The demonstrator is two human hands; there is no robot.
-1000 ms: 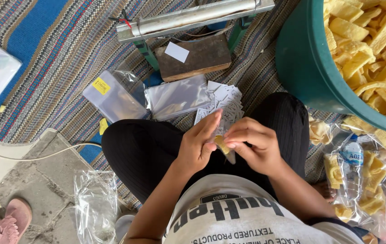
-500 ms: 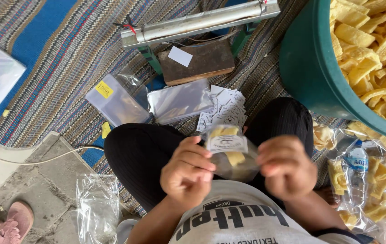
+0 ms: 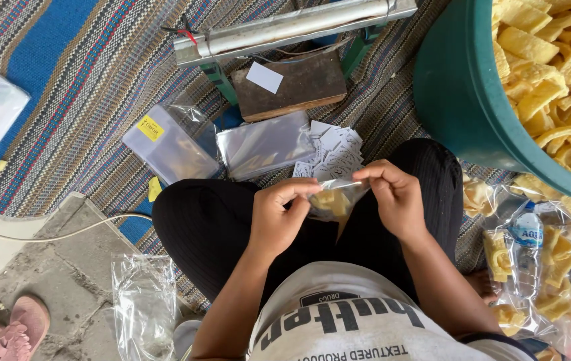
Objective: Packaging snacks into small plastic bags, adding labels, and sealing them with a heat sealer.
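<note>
Fingers of both your hands are pinching the top edge of the small clear bag [image 3: 334, 199] at frame centre: your left hand [image 3: 277, 217] is closing on its left corner, your right hand [image 3: 392, 195] on its right, with the mouth running left-right and the yellow crackers hanging below.

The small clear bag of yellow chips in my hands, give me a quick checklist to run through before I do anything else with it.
1. Both hands on the small clear bag: ok, left hand and right hand pinch its top edge from either side.
2. Chips inside: ok, yellow pieces show through.
3. Top edge closed flat: cannot tell.
4. Metal bar sealer within reach ahead: ok.
5. Paper slips beyond the knees: ok.
6. Green tub holds chips: ok.
</note>
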